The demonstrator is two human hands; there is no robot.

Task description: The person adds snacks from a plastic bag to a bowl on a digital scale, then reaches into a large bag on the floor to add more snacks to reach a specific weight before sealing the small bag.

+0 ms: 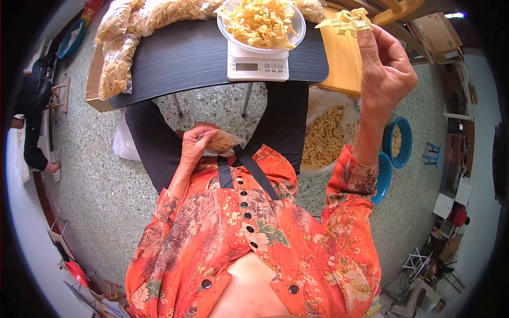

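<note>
My left hand [192, 144] is closed on the edge of a small clear plastic bag [222, 142] in my lap, with some dried yellowish pieces inside. Raised at the right, my right hand [387, 69] pinches a few dried yellow strips [347, 22] between thumb and fingers. Left of them a white plastic bowl [225, 34], heaped with similar dried strips [262, 21], rests on a white digital scale [258, 69]. The scale's display is lit, but its digits are too small to read surely.
Filled clear bags [115, 66] line the left and back of the dark table [183, 58]. A large open bag of dried strips [326, 135] stands on the floor by my right leg, near blue basins [403, 146]. A wooden stool [339, 63] adjoins the table. Another person [40, 100] is at far left.
</note>
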